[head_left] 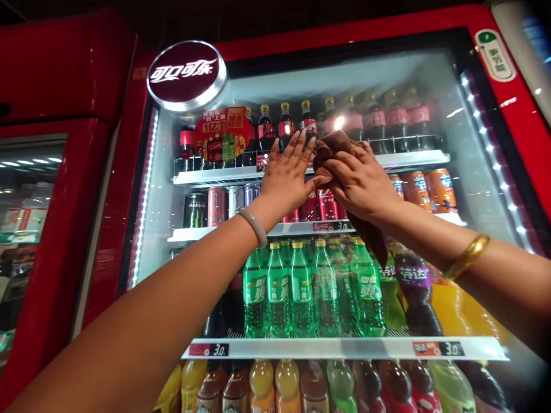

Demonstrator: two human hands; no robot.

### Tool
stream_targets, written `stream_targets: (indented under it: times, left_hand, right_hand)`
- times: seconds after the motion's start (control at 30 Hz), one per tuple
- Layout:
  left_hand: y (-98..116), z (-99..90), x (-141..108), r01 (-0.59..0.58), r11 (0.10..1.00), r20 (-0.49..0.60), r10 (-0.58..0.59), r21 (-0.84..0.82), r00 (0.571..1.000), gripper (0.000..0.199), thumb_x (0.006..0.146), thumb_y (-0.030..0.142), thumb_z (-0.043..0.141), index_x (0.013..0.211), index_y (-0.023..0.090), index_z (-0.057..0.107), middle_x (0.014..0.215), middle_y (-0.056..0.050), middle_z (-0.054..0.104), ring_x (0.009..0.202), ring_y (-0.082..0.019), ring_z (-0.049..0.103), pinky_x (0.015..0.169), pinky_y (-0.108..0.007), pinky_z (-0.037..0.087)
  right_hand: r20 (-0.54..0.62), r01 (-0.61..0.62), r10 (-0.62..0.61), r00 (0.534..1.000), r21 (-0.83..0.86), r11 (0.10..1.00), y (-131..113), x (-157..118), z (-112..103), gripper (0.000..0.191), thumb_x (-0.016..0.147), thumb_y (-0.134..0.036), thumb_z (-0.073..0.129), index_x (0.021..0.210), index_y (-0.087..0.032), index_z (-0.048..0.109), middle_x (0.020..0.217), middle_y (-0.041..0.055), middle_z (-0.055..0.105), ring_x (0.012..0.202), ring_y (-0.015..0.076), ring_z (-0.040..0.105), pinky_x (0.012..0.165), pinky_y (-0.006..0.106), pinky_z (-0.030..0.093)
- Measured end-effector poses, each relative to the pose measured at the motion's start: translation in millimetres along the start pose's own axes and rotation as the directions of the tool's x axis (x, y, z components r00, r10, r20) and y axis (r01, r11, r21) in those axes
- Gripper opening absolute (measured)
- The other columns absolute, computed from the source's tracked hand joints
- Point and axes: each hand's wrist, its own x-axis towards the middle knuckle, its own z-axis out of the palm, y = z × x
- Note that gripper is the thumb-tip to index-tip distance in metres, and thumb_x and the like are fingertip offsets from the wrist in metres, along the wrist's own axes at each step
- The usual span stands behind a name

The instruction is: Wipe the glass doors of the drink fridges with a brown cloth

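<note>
My left hand [289,172] lies flat against the glass door [267,86] of a drinks fridge, its fingers spread and nothing in it. A pale bangle is on that wrist. Just to its right, my right hand [359,180] grips a brown cloth [333,143] and presses it to the glass. One end of the cloth hangs below the palm. The left thumb reaches close to the right hand's fingers. A gold bangle circles the right wrist. Behind the glass are dark bottles [265,127] with yellow caps, cans [218,205] and green bottles [301,287].
A round lit sign [186,74] sticks out at the fridge's upper left. A red promotional sticker [224,135] is below it. The red door frame [344,34] runs around the glass. Another red fridge [47,63] stands at the left.
</note>
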Motion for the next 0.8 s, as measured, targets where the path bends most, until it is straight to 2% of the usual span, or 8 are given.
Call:
stream_targets:
  times: [0.1,0.23,0.33,0.47,0.6,0.7,0.8]
  left_hand:
    - [23,0.2,21,0.05,0.998,0.02,-0.049,-0.043,0.999,0.086,0.1,0.074,0.016,0.17,0.025,0.008,0.179,-0.005,0.011,0.166,-0.021,0.001,0.134,-0.044,-0.008]
    - [58,8.2,44,0.071,0.996,0.002,-0.071,-0.048,0.997,0.091,0.099,0.073,0.004,0.169,0.016,0.012,0.179,-0.007,0.012,0.166,-0.02,0.003,0.135,-0.042,-0.004]
    - [72,16.4,45,0.014,1.0,-0.03,-0.014,-0.002,0.999,0.089,0.101,0.069,0.003,0.168,0.013,0.016,0.179,-0.007,0.012,0.166,-0.019,0.002,0.135,-0.042,-0.006]
    - [72,21.5,37,-0.028,1.0,-0.08,0.029,0.007,0.996,0.087,0.101,0.067,0.003,0.169,0.015,0.016,0.178,-0.005,0.014,0.166,-0.017,0.004,0.134,-0.037,-0.007]
    - [70,23.6,36,-0.028,1.0,-0.111,0.028,-0.004,0.993,0.09,0.1,0.071,0.003,0.169,0.015,0.013,0.178,-0.006,0.014,0.166,-0.018,0.006,0.135,-0.037,-0.003]
    - [70,28.2,39,-0.08,0.996,-0.121,0.076,-0.026,0.99,0.088,0.099,0.074,0.007,0.17,0.022,0.011,0.178,-0.003,0.016,0.166,-0.019,0.006,0.135,-0.04,-0.004]
    - [70,32.4,41,-0.113,0.993,-0.14,0.106,-0.043,0.984,0.087,0.099,0.073,0.007,0.17,0.022,0.012,0.178,-0.005,0.016,0.166,-0.021,0.006,0.135,-0.045,-0.002]
  right_hand:
    - [0.045,0.054,-0.054,0.998,0.004,0.999,17,5,-5,0.04,0.101,-0.042,0.044,0.135,-0.03,0.061,0.141,0.0075,0.063,0.147,0.0322,0.043,0.129,0.06,0.03]
    - [0.001,-0.063,0.063,0.998,-0.059,0.996,46,-5,-12,0.043,0.101,-0.041,0.041,0.136,-0.024,0.061,0.139,0.0119,0.063,0.141,0.0342,0.048,0.125,0.062,0.033]
    - [-0.053,-0.125,0.12,0.991,-0.096,0.988,47,-24,-13,0.042,0.1,-0.039,0.042,0.135,-0.026,0.061,0.139,0.011,0.063,0.141,0.0351,0.048,0.124,0.063,0.033]
    - [-0.057,-0.134,0.128,0.99,-0.124,0.983,38,-28,-12,0.043,0.1,-0.037,0.039,0.134,-0.024,0.062,0.137,0.0119,0.064,0.14,0.037,0.048,0.124,0.065,0.032]
    - [0.018,-0.054,0.056,0.998,-0.107,0.993,59,-15,-16,0.043,0.098,-0.039,0.044,0.136,-0.026,0.061,0.14,0.01,0.064,0.137,0.0349,0.051,0.126,0.06,0.032]
    - [-0.002,-0.181,0.183,0.983,-0.133,0.974,73,-22,-22,0.046,0.097,-0.039,0.046,0.139,-0.025,0.06,0.145,0.0115,0.061,0.139,0.037,0.049,0.125,0.063,0.031]
    - [-0.078,-0.326,0.317,0.945,-0.184,0.927,64,-41,-27,0.045,0.097,-0.038,0.045,0.136,-0.023,0.061,0.143,0.0136,0.062,0.145,0.04,0.044,0.125,0.069,0.025]
